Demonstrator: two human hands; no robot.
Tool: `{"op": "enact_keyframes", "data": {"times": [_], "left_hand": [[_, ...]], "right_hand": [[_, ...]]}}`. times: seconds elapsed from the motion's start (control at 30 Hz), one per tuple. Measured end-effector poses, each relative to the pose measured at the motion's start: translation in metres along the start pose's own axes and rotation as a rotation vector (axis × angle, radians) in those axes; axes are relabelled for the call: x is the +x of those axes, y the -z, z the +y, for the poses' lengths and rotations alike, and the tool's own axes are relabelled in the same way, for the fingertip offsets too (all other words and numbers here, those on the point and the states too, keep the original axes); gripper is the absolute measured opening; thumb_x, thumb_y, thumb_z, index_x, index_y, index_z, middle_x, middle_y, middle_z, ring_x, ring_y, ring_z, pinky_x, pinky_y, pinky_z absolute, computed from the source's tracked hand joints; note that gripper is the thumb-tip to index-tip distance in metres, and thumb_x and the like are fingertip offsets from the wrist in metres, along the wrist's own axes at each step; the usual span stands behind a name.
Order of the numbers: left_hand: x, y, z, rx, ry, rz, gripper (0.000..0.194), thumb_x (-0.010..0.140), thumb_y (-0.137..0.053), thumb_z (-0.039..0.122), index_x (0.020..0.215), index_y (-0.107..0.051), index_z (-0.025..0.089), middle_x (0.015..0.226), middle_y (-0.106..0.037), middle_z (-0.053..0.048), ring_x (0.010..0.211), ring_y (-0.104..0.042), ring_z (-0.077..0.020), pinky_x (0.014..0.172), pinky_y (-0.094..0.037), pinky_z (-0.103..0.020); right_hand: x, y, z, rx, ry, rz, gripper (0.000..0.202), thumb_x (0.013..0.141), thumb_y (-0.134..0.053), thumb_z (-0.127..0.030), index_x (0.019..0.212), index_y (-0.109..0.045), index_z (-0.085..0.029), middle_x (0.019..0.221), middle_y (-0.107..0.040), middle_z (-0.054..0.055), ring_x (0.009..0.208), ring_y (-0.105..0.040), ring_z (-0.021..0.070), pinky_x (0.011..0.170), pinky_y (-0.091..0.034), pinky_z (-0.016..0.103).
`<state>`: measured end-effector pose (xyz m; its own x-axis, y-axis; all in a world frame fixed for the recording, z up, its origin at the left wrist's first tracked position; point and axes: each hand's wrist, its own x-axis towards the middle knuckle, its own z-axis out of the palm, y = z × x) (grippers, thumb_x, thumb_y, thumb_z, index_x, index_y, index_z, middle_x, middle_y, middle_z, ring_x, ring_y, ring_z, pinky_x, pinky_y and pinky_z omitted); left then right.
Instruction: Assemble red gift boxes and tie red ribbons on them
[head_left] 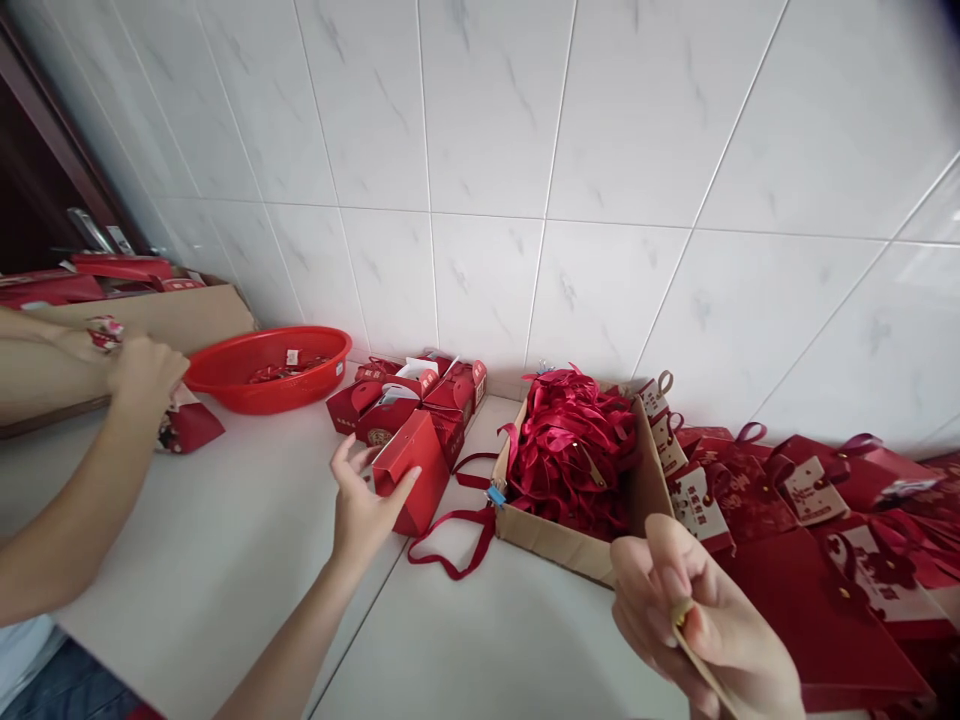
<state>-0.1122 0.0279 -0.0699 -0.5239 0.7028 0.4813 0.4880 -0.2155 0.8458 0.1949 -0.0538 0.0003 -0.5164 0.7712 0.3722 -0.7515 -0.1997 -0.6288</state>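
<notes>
While the left hand (365, 510) grips a box (421, 475) by its sides, apparently to steady it, just beside other boxes (459, 405) on the desk (499, 640), the right hand (709, 612) pinches a thin strip (705, 668) near a carton (551, 541) of ribbons (566, 440), seemingly set for easy reach.

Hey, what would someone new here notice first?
Probably the glossy heap of dark red ribbons in the open cardboard box, centre-right below the white tiled wall. Next, perhaps, the left hand holding a small red box just left of it, then the red plastic basin farther left.
</notes>
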Motion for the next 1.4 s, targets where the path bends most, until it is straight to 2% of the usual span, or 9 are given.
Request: {"op": "enact_keyframes", "data": {"times": [0.1,0.23,0.37,0.5,0.63,0.97,1.07,1.2,1.4], "left_hand": [[0.002,0.006,0.007,-0.154,0.101,0.023,0.075,0.074,-0.069,0.036,0.136,-0.031,0.019,0.096,-0.066,-0.009,0.086,-0.068,-0.0223,0.077,-0.057,-0.040],[0.006,0.031,0.063,-0.221,-0.020,0.117,0.080,0.074,-0.073,0.032,0.141,-0.029,0.027,0.086,-0.068,-0.003,0.073,-0.067,-0.0179,0.067,-0.057,-0.029],[-0.008,0.043,0.129,-0.201,-0.174,-0.278,0.066,0.076,-0.073,0.033,0.135,-0.044,0.028,0.087,-0.072,-0.004,0.069,-0.069,-0.0203,0.059,-0.057,-0.027],[-0.032,0.025,0.162,-0.264,-0.222,-0.542,0.053,0.083,-0.067,0.029,0.132,-0.048,0.027,0.080,-0.071,-0.003,0.061,-0.068,-0.0176,0.050,-0.054,-0.022],[-0.052,-0.002,0.168,-0.434,-0.224,-0.626,0.054,0.085,-0.066,0.025,0.134,-0.045,0.030,0.094,-0.072,-0.005,0.076,-0.072,-0.0195,0.062,-0.058,-0.023],[-0.061,-0.043,0.170,-0.430,-0.302,-0.543,0.004,0.089,-0.060,0.026,0.089,-0.059,0.023,0.090,-0.060,-0.002,0.089,-0.061,-0.0167,0.080,-0.050,-0.026],[-0.058,-0.048,0.169,-0.449,-0.296,-0.572,0.007,0.093,-0.054,0.026,0.087,-0.057,0.022,0.105,-0.060,-0.004,0.106,-0.058,-0.0178,0.093,-0.045,-0.028],[-0.059,-0.048,0.167,-0.506,-0.211,-0.703,0.007,0.095,-0.051,0.028,0.092,-0.055,0.023,0.091,-0.065,0.000,0.082,-0.064,-0.0131,0.077,-0.049,-0.024],[-0.062,-0.048,0.168,-0.452,-0.305,-0.677,0.009,0.095,-0.051,0.025,0.088,-0.055,0.022,0.083,-0.064,0.001,0.073,-0.062,-0.0118,0.067,-0.047,-0.022]], "right_hand": [[-0.003,-0.003,-0.002,-0.052,-0.006,0.046,0.011,0.080,-0.073,-0.026,0.081,-0.061,-0.026,0.068,-0.045,-0.006,0.037,-0.027,0.0000,0.035,-0.021,0.017],[-0.005,-0.007,-0.012,-0.221,0.062,0.141,0.014,0.078,-0.074,-0.029,0.078,-0.060,-0.024,0.066,-0.043,-0.004,0.049,-0.039,0.0049,0.045,-0.031,0.017],[-0.005,-0.009,-0.017,-0.478,0.209,0.180,0.011,0.080,-0.072,-0.028,0.079,-0.062,-0.023,0.064,-0.047,-0.002,0.058,-0.046,0.0101,0.052,-0.038,0.020],[-0.004,-0.007,-0.013,-0.712,0.455,0.281,0.012,0.075,-0.077,-0.023,0.074,-0.065,-0.022,0.088,-0.060,0.005,0.085,-0.059,0.0187,0.066,-0.049,0.027],[0.001,-0.003,-0.004,-0.820,0.559,0.442,0.009,0.076,-0.076,-0.022,0.073,-0.068,-0.023,0.135,-0.050,0.007,0.129,-0.045,0.0302,0.091,-0.048,0.041],[0.013,0.000,0.009,-1.058,0.746,0.639,0.010,0.078,-0.074,-0.019,0.073,-0.069,-0.027,0.114,-0.062,0.004,0.137,-0.035,0.0258,0.105,-0.034,0.044],[0.016,-0.001,0.007,-1.152,0.710,0.640,0.010,0.077,-0.075,-0.020,0.073,-0.070,-0.027,0.120,-0.059,0.003,0.135,-0.036,0.0247,0.103,-0.036,0.041],[0.020,-0.003,0.006,-1.180,0.652,0.665,0.010,0.076,-0.076,-0.020,0.073,-0.070,-0.027,0.124,-0.057,0.002,0.134,-0.039,0.0244,0.101,-0.040,0.039],[0.020,-0.001,0.006,-1.152,0.628,0.692,0.007,0.076,-0.077,-0.022,0.073,-0.072,-0.026,0.123,-0.058,0.004,0.126,-0.046,0.0245,0.097,-0.044,0.039]]}}
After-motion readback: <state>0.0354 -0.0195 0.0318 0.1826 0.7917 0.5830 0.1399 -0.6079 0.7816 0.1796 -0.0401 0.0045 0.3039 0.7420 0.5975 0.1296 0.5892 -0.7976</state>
